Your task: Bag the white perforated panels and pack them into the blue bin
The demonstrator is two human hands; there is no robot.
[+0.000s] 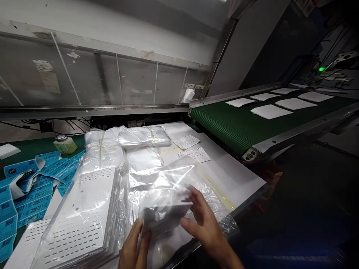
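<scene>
Left hand [131,244] pinching the left edge of a blurred grey panel [165,218], near centre, over clear bags [175,172]; right hand [208,226] spread at its right edge, contact unclear! Whether it's inside plastic, can't tell. Just left, slotted sheets [84,209] lie stacked in plastic, so that much looks done; far right, white sheets [270,111] ride the green belt [224,127], seemingly not yet bagged

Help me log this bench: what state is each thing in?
Left hand: fingers at grey piece, grip unclear.
Right hand: open.
Grey piece: between hands, blurred.
Perforated sheets: stacked, bagged.
Blue labels: folded, overlapping.
Small jar: upright.
Plastic bundles: tied.
Conveyor: bearing white sheets; motion unclear.
Green light: lit.
</scene>
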